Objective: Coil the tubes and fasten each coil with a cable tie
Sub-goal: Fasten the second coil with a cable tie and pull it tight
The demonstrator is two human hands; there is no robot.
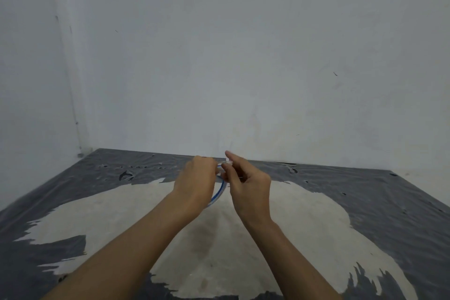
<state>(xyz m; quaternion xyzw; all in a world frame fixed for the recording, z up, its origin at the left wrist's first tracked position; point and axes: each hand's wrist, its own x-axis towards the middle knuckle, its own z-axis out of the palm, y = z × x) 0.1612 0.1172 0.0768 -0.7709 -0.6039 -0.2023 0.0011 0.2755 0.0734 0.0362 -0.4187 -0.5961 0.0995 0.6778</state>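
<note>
Both my hands are raised above the table, close together. My left hand is closed around a coil of clear tube with a blue stripe; an arc of the coil hangs between the two hands. My right hand pinches a thin pale cable tie at the top of the coil, index finger stretched out. Most of the coil and the tie are hidden behind my fingers.
The table carries a worn dark plastic sheet, rubbed pale in the middle. A grey-white wall rises just behind the table's far edge, with a corner at the left.
</note>
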